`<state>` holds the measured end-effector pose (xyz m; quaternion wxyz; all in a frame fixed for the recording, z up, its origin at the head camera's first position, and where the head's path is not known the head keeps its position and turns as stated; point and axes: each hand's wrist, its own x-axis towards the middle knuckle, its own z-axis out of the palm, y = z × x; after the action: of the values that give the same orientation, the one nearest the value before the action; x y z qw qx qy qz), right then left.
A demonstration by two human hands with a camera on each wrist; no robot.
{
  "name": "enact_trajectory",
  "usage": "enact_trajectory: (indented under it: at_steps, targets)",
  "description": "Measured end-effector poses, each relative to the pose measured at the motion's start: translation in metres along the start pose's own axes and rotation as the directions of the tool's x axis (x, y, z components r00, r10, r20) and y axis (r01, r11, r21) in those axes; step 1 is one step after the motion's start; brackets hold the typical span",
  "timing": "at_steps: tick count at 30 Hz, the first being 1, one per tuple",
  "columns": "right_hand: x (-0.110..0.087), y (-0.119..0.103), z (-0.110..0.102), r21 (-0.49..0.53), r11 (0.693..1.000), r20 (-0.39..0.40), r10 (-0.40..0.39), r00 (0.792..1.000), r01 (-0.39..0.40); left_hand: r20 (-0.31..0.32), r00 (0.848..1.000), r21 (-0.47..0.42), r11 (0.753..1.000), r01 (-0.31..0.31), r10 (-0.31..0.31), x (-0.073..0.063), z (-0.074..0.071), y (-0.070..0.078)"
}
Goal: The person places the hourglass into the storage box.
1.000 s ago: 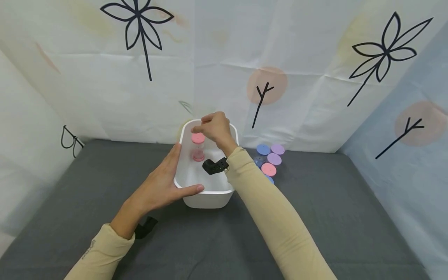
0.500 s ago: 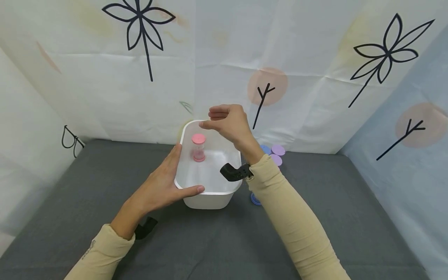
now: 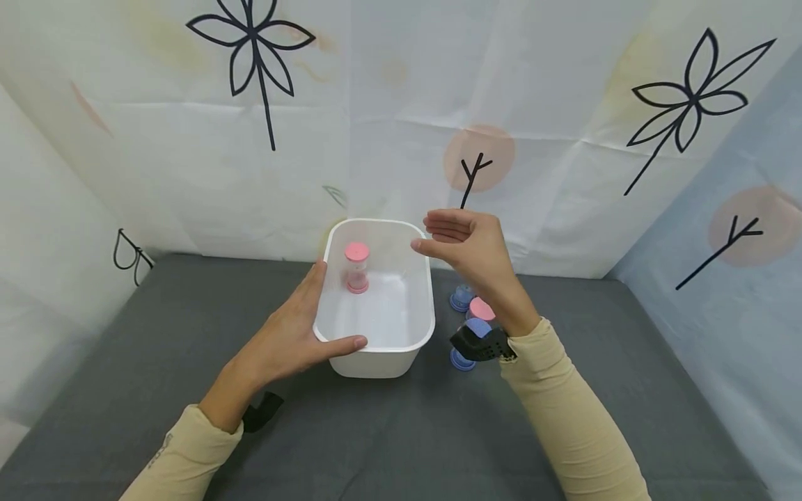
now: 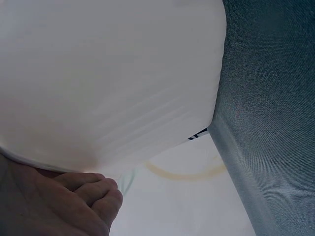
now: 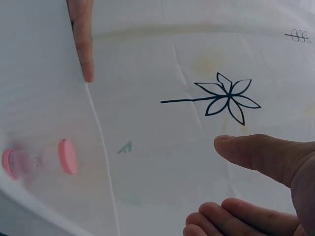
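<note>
Item, tub: one white tub [image 3: 376, 363], rounded corners, standing upright near the middle of the grey-covered bench [image 3: 156, 362].

Item, timer: one clear sand timer with pink ends [image 3: 357, 268], standing upright on the tub floor, left of centre towards the far side. I also see its two pink ends from the right wrist.

Item, left hand [image 3: 285, 337]: laid at the tub's near left corner, fingers straight along the outside of the left wall, thumb stretched across the near rim. I log it as steadying contact, fingers unclenched.

Item, right hand [image 3: 479, 254]: raised by the tub's far right corner, apart from the rim; fingers released and together, thumb held away from them.

Item, group on the bench right of the tub: a far blue piece [image 3: 462, 298]; a pink-topped piece [image 3: 482, 308] just beside it; a blue-topped piece [image 3: 479, 325], partly hidden from me by the black right wrist camera [image 3: 476, 346]; a near blue piece [image 3: 462, 360].

Item, wear: beige sleeves [image 3: 573, 417] on both arms.

Item, backdrop: pale cloth [image 3: 388, 90] with black flower drawings [image 3: 253, 32], rising along the bench's far side.
</note>
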<state>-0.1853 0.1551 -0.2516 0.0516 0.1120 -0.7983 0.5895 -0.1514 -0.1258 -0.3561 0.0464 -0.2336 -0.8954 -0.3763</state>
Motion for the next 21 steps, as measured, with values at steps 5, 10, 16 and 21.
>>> enact_trajectory:
  at_steps: [5,10,16,21]
  targets:
    - [-0.016,0.016,-0.015,-0.003,1.0,-0.023,0.014,1.0,-0.014,-0.016,1.0,0.004,1.0,-0.015,0.015,0.0,0.001,0.0]
    - [-0.031,0.032,-0.03,-0.004,1.0,-0.044,0.026,0.999,-0.027,-0.019,1.0,-0.004,1.0,-0.019,0.019,0.001,0.001,0.001]
    - [-0.049,0.052,-0.042,-0.027,0.999,-0.046,0.023,0.999,-0.024,-0.016,0.999,0.001,1.0,-0.027,0.027,0.0,0.001,0.001]
    - [-0.058,0.065,-0.048,-0.024,0.999,-0.051,0.037,0.998,-0.038,-0.011,1.0,0.002,1.0,-0.025,0.025,0.0,0.0,0.001]
